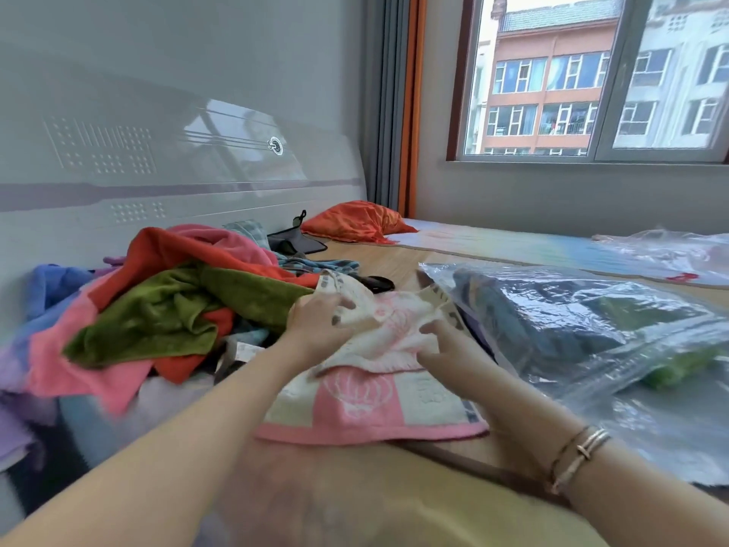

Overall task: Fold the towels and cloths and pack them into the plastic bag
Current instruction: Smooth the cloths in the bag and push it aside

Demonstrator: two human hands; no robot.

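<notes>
From the head camera, the pink and cream towel lies half folded on the wooden surface, its near pink hem just short of the surface's front edge. The left hand grips the towel's bunched far end; the right hand presses it with spread fingers. The plastic bag lies just right, the pile of cloths crowding the left.
</notes>
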